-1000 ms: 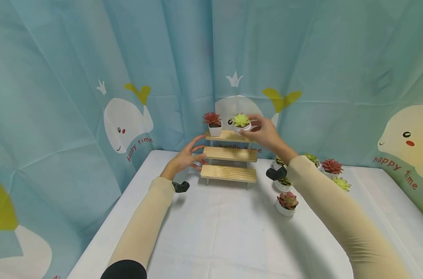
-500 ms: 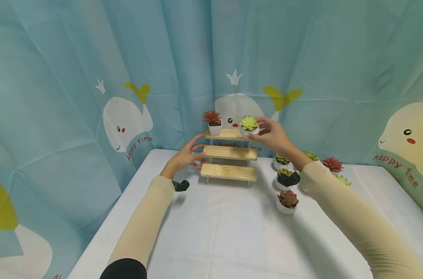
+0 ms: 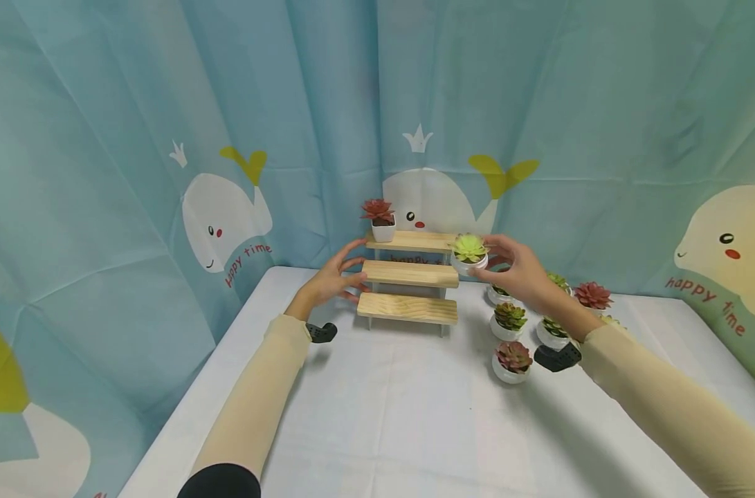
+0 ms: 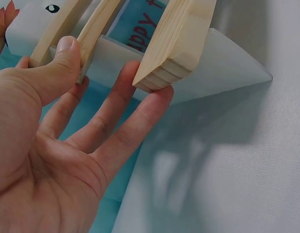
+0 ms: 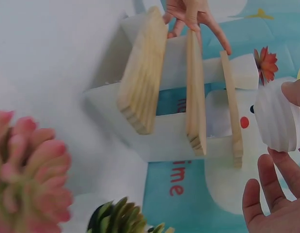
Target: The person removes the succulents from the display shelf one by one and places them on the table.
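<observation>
My right hand (image 3: 522, 275) pinches the white pot (image 5: 277, 116) of a light-green potted succulent (image 3: 469, 250) between thumb and fingers. It is held upright in the air off the right end of a three-step wooden plant stand (image 3: 411, 274). My left hand (image 3: 329, 282) is at the stand's left side with fingers spread and mostly straight. In the left wrist view its thumb (image 4: 66, 54) rests at the middle board's end, and two fingertips touch the end of the lowest board (image 4: 164, 73). A red succulent (image 3: 382, 220) in a square white pot stands at the top board's left.
Several more potted succulents stand on the white tablecloth (image 3: 383, 408) to the right, among them a reddish one (image 3: 513, 361) in front and a dark red one (image 3: 592, 295) farther back. My right forearm (image 3: 670, 401) passes over that group. A blue whale-print curtain (image 3: 327, 104) hangs behind.
My right hand has carried the light-green succulent rightward and down, from over the top board to beyond the stand's right end. The left hand has stayed in place.
</observation>
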`<state>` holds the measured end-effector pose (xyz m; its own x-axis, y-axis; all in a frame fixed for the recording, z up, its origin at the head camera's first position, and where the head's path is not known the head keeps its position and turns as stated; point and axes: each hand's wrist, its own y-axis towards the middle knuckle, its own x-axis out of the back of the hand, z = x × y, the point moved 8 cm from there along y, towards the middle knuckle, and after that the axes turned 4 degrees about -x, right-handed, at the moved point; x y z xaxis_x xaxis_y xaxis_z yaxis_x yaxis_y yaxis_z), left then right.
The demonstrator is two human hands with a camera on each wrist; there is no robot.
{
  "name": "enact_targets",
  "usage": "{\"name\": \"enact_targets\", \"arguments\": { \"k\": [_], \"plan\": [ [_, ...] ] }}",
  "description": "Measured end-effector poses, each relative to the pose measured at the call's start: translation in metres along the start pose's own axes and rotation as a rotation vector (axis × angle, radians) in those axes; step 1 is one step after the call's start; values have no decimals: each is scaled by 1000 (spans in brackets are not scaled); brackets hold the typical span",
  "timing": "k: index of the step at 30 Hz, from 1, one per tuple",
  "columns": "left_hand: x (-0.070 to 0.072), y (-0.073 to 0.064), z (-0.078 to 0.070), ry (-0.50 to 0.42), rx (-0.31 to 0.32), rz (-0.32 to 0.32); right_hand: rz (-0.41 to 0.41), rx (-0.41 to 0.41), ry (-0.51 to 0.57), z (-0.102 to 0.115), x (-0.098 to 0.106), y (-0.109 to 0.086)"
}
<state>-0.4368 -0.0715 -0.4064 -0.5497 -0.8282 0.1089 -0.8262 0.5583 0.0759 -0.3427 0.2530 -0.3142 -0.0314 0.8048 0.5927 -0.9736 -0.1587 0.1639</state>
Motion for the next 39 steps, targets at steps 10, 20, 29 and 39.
{"name": "enact_targets", "arguments": {
  "k": [10,20,29,39],
  "plan": [
    [-1,0,1,12,-9,5,-19,-55,-62,-19,15,-34],
    [-3,0,0,16,-7,5,-55,-51,-38,-34,34,-74],
    [0,0,-2,26,-9,-1,-136,-56,-64,-57,51,-102],
    [1,1,-1,25,-3,-7,-157,-102,-33,-85,55,-133]
  ]
}}
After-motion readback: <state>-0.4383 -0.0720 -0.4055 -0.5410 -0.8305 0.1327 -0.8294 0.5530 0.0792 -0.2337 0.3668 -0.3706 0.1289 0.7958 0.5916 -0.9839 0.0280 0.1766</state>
